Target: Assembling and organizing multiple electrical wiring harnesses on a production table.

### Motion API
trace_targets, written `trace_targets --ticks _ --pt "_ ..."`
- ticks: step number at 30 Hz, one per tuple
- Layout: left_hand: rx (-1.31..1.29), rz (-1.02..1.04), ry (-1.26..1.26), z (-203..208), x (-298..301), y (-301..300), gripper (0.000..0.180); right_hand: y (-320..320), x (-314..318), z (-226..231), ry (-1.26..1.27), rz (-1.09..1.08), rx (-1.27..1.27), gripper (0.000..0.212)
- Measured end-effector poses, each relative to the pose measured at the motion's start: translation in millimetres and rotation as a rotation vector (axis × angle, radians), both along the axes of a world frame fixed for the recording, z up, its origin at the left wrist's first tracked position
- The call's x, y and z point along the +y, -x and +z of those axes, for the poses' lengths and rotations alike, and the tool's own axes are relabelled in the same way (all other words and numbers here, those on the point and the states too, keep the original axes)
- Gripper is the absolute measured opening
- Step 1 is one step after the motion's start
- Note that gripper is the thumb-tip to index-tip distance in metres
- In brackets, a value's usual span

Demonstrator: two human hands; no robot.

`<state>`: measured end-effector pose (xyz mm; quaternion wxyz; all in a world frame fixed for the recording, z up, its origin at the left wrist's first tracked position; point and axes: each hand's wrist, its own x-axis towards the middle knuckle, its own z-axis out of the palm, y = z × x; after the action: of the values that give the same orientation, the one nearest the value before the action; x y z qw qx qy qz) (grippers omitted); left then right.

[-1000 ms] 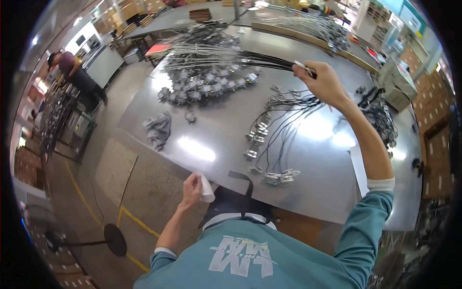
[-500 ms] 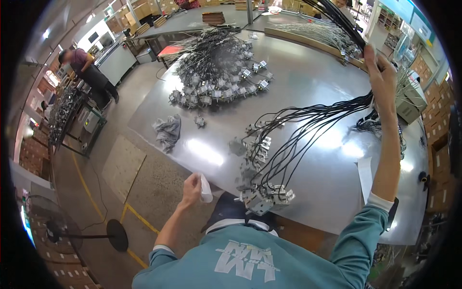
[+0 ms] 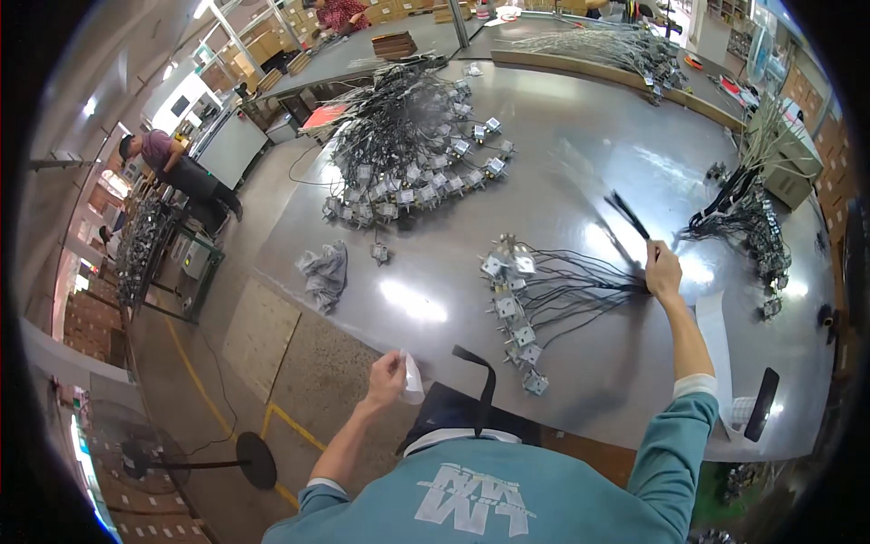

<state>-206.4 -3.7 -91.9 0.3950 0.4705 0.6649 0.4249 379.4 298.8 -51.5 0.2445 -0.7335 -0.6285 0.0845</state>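
My right hand [image 3: 663, 270] is closed round a bundle of black cables [image 3: 625, 214] over the right half of the metal table. From the fist, the cables fan out leftward to several small silvery metal boxes [image 3: 517, 328], which lie in a curved row on the tabletop. Between the pinched fingers of my left hand [image 3: 387, 377], just off the table's front edge, is a small white slip [image 3: 411, 379], perhaps paper. A black strap [image 3: 483, 381] hangs at my waist.
A large heap of similar cabled boxes [image 3: 408, 154] covers the far left of the table [image 3: 435, 236]. A grey cloth [image 3: 323, 275] lies near its left edge. More cable bundles [image 3: 757, 236] and a white paper strip [image 3: 714, 354] are at right. A person [image 3: 177, 168] stands far left.
My right hand has come down from high at the far right, lowering the cable bundle to the table. The metal boxes have shifted away from the front edge. My left hand keeps the white slip.
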Motion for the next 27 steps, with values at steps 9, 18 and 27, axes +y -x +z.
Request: trace_targets --ticks 9,18,27 --pt "0.203 -0.134 -0.067 33.4 29.5 -26.6 0.011 31.5 47.3 -21.6 0.125 -0.023 -0.168 0.027" --pt "0.229 -0.066 -0.118 35.1 6.0 -14.8 0.014 65.3 73.9 -15.6 -0.314 0.12 0.024 0.029" --pt "0.238 -0.154 -0.088 41.7 13.0 -1.0 0.017 67.2 41.1 3.8 -0.417 0.246 -0.265 0.035"
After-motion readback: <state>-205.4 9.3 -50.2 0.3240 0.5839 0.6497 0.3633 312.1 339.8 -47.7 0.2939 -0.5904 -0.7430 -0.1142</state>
